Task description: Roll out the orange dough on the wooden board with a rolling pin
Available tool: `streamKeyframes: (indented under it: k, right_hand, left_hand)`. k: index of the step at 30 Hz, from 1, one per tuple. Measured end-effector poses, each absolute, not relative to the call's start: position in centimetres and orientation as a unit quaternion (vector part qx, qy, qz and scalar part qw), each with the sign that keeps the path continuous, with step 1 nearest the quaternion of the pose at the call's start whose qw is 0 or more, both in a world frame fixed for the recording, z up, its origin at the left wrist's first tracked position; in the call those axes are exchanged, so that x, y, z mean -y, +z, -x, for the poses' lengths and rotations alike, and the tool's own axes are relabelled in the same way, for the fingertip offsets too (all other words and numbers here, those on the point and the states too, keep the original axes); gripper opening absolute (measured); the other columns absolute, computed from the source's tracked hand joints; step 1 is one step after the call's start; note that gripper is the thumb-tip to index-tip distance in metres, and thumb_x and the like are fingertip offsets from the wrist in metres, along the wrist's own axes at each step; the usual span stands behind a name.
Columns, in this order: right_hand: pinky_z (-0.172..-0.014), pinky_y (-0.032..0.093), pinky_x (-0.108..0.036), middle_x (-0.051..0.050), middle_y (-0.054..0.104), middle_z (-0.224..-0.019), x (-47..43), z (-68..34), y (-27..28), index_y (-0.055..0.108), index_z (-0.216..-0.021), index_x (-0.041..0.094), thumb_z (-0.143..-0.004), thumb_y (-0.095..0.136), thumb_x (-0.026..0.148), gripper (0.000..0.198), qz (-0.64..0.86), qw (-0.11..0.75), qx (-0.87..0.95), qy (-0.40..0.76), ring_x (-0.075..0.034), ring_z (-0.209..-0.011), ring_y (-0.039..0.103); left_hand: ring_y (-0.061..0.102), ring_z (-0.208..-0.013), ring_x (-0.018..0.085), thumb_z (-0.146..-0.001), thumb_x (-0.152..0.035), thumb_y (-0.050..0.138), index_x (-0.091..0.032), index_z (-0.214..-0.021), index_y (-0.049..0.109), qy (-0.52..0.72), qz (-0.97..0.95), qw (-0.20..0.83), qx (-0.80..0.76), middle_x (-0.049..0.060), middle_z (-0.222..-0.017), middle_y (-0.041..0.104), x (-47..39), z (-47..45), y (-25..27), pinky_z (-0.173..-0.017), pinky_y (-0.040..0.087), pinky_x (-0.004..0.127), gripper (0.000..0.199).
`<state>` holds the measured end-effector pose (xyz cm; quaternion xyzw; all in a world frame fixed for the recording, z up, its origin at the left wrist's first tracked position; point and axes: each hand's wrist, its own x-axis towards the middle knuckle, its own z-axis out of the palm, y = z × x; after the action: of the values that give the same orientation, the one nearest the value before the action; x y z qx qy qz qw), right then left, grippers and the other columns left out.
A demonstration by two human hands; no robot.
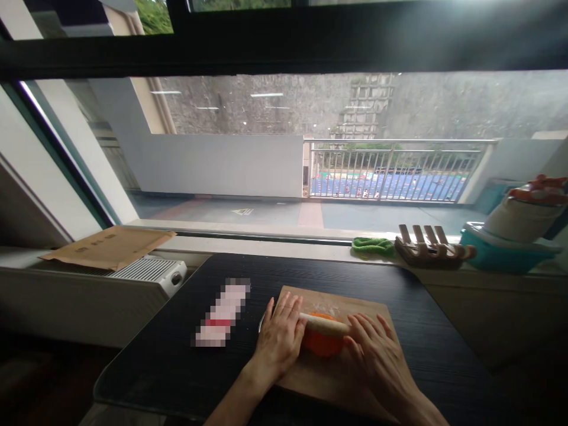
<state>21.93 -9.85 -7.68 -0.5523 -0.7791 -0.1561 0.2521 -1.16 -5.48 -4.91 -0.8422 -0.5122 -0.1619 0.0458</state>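
Dark-framed window [284, 44] at 12 o'clock; metal railing [393, 168] outside. Orange dough [325, 345]: flattened, roundish, redder on the near side, middle of a pale wooden board [306, 380], white powdery smear at its 12. Light wooden rolling pin [326, 325] lies across it. Left hand [280, 334] palm-down over pin's 9 o'clock end, right hand [377, 346] over the 3 o'clock end; both open, fingers extended, not wrapped round it. Table [164, 361] is black wood-grain, rounded corners. From board: pixelated pink item [222, 313] between 9 and 10, brown envelope [110, 247] near 10, green cloth [373, 247] at 1, teal container [506, 254] at 2.
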Motion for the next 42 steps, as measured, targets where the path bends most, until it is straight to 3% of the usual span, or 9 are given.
streamKeyframes:
  k: [4, 9, 15, 20, 27, 33, 38, 42]
  right_hand:
    - [-0.108, 0.019, -0.043, -0.007, 0.064, -0.117, 10.1, -21.9, -7.3, 0.053, -0.12, 0.018, -0.093, 0.04, 0.034, 0.034, 0.558, 0.237, 0.778, -0.167, -0.021, -0.113, 0.054]
    - [-0.109, 0.014, -0.04, -0.008, 0.055, -0.129, 11.5, -22.0, -7.8, 0.044, -0.131, 0.014, -0.09, 0.045, 0.043, 0.05, 0.512, 0.223, 0.797, -0.23, -0.023, -0.123, 0.045]
    - [-0.108, 0.013, -0.041, -0.008, 0.062, -0.12, 10.2, -21.9, -7.5, 0.051, -0.123, 0.013, -0.092, 0.04, 0.045, 0.046, 0.548, 0.208, 0.778, -0.227, -0.023, -0.117, 0.051]
    - [-0.11, 0.012, -0.039, -0.008, 0.048, -0.137, 12.2, -22.1, -8.2, 0.037, -0.136, 0.011, -0.09, 0.044, 0.049, 0.06, 0.519, 0.194, 0.801, -0.229, -0.023, -0.129, 0.037]
    - [-0.108, 0.016, -0.048, -0.011, 0.054, -0.13, 9.2, -22.3, -7.5, 0.046, -0.13, 0.014, -0.093, 0.038, 0.048, 0.051, 0.578, 0.201, 0.772, -0.175, -0.026, -0.124, 0.044]
    - [-0.11, 0.014, -0.042, -0.007, 0.044, -0.14, 11.4, -22.8, -8.1, 0.032, -0.14, 0.017, -0.092, 0.04, 0.048, 0.058, 0.52, 0.187, 0.817, -0.167, -0.023, -0.131, 0.035]
    - [-0.108, 0.015, -0.05, -0.009, 0.051, -0.133, 8.9, -22.6, -6.9, 0.045, -0.131, 0.015, -0.093, 0.037, 0.049, 0.052, 0.577, 0.174, 0.788, -0.123, -0.026, -0.128, 0.039]
    - [-0.108, 0.017, -0.05, -0.01, 0.05, -0.134, 9.5, -22.8, -6.8, 0.043, -0.133, 0.015, -0.092, 0.039, 0.048, 0.052, 0.558, 0.176, 0.801, -0.13, -0.026, -0.128, 0.039]
  left_hand:
    - [0.033, -0.133, 0.025, -0.094, -0.035, 0.029, -0.017, -0.136, 0.041, -0.163, 0.846, 0.041, 0.506, 0.007, -0.14, 0.044, 5.5, 1.4, -5.2, -0.108, 0.026, 0.052, 0.046]
    - [0.031, -0.134, 0.023, -0.094, -0.036, 0.031, -0.022, -0.14, 0.033, -0.168, 0.856, 0.044, 0.487, 0.003, -0.143, 0.04, 6.8, 2.3, -5.9, -0.11, 0.023, 0.052, 0.048]
    - [0.029, -0.135, 0.026, -0.095, -0.038, 0.028, -0.016, -0.136, 0.039, -0.155, 0.838, 0.021, 0.523, 0.006, -0.142, 0.041, 5.6, 1.1, -5.2, -0.109, 0.022, 0.055, 0.048]
    - [0.028, -0.136, 0.024, -0.095, -0.037, 0.03, -0.021, -0.14, 0.032, -0.159, 0.853, 0.037, 0.495, 0.003, -0.145, 0.037, 6.9, 2.0, -5.8, -0.109, 0.023, 0.054, 0.048]
    - [0.027, -0.136, 0.028, -0.094, -0.04, 0.028, -0.013, -0.137, 0.039, -0.147, 0.833, 0.021, 0.532, 0.01, -0.143, 0.039, 4.5, 0.4, -5.1, -0.108, 0.022, 0.056, 0.052]
    - [0.028, -0.136, 0.024, -0.094, -0.039, 0.03, -0.02, -0.141, 0.03, -0.171, 0.848, 0.05, 0.499, 0.005, -0.145, 0.037, 6.6, 1.8, -6.4, -0.11, 0.021, 0.052, 0.051]
    - [0.026, -0.136, 0.027, -0.094, -0.04, 0.028, -0.015, -0.138, 0.036, -0.143, 0.833, 0.025, 0.534, 0.008, -0.144, 0.037, 4.4, 0.4, -5.2, -0.109, 0.02, 0.054, 0.052]
    - [0.026, -0.136, 0.026, -0.094, -0.04, 0.029, -0.016, -0.14, 0.033, -0.139, 0.841, 0.026, 0.523, 0.007, -0.145, 0.035, 4.8, 1.0, -5.3, -0.11, 0.02, 0.054, 0.052]
